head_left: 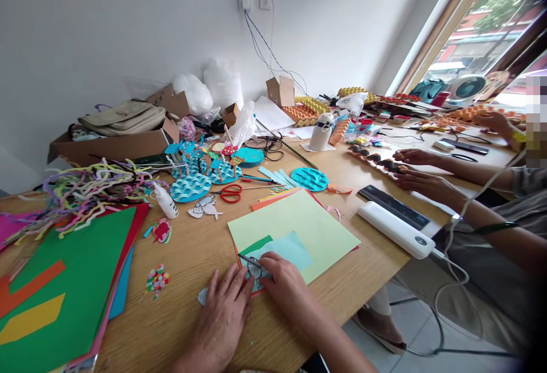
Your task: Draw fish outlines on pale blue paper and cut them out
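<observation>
My right hand [284,282] is closed around a dark pen [252,260], its tip pointing left over a small light blue piece with black drawn lines [255,273]. Beside it, my left hand [224,304] lies flat with fingers spread, its fingertips at the left edge of that piece. A bit of pale blue paper [202,296] shows by the left fingers. Under the drawing are a light blue sheet [294,250], a green piece [256,245] and a large pale green sheet [277,219].
Red scissors [231,193], a glue bottle [165,201] and a fish cutout [205,208] lie beyond my hands. Coloured sheets [85,282] are at left. At right are a white power bank-like device [395,229] and another person's hands [421,171].
</observation>
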